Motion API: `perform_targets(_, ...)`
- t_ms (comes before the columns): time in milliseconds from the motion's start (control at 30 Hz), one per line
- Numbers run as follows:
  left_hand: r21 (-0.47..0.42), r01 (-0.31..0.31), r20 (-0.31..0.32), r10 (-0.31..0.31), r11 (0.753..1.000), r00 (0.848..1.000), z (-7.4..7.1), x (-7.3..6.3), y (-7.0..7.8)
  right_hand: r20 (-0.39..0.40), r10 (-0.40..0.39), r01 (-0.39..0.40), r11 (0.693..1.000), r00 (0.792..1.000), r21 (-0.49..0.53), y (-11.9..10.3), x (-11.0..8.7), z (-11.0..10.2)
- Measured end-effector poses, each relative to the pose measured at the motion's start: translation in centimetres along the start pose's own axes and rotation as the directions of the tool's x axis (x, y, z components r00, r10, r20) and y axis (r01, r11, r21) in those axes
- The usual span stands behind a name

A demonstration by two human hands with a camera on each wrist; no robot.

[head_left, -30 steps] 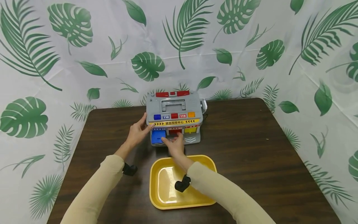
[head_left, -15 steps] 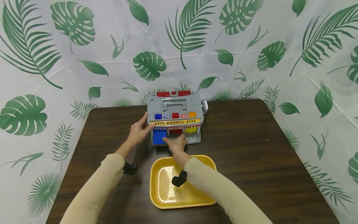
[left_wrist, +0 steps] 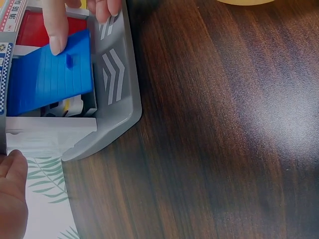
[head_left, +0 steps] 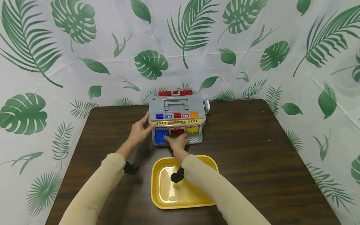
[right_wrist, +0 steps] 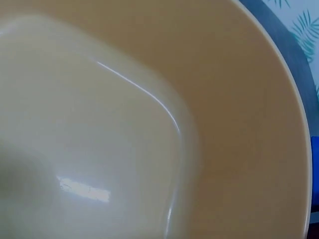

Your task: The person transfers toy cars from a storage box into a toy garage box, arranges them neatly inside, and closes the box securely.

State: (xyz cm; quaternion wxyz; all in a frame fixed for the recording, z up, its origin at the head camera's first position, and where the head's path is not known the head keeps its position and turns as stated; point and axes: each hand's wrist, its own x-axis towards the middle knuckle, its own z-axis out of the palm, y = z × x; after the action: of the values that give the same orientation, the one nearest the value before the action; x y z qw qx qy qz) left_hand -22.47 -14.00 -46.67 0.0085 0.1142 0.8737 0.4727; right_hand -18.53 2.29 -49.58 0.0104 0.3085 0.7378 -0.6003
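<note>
A grey toy rescue station (head_left: 176, 107) with a top handle stands near the table's back edge. My left hand (head_left: 138, 130) holds its left front corner, thumb on the front edge and fingers along the side. My right hand (head_left: 178, 142) is at the front, its thumb pressing the blue door (left_wrist: 55, 69) and its other fingers beside the red door (head_left: 177, 130). In the left wrist view the blue door tilts outward, and a small white toy vehicle (left_wrist: 75, 105) shows partly behind it. The right wrist view does not show the right hand's fingers.
A yellow tray (head_left: 156, 184) lies on the dark wooden table (head_left: 267, 168) in front of the station, under the right forearm. The yellow door (head_left: 192, 129) is at the station's right. Behind the table hangs a leaf-print cloth (head_left: 112, 84).
My right fingers have moved slightly right, away from the red door, while the thumb stays on the blue door. The right forearm has shifted left. My left hand keeps its hold.
</note>
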Motion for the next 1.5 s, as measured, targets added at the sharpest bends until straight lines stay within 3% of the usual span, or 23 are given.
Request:
perform_targets(600,-0.024,-0.024,-0.039,0.023,0.999,0.999,0.1,0.1,0.0,-0.084,0.011,-0.011,1.000,0.996,0.009,-0.1,0.6,0.9)
perform_targets(1000,-0.060,-0.017,-0.042,0.015,0.998,0.999,0.3,0.0,0.0,-0.142,0.042,-0.061,0.990,0.989,-0.129,-0.1,1.1,0.9)
perform_targets(1500,-0.049,-0.009,-0.044,0.007,0.999,0.999,0.5,0.0,0.0,-0.179,0.023,-0.056,0.982,0.984,-0.182,0.1,1.2,1.2)
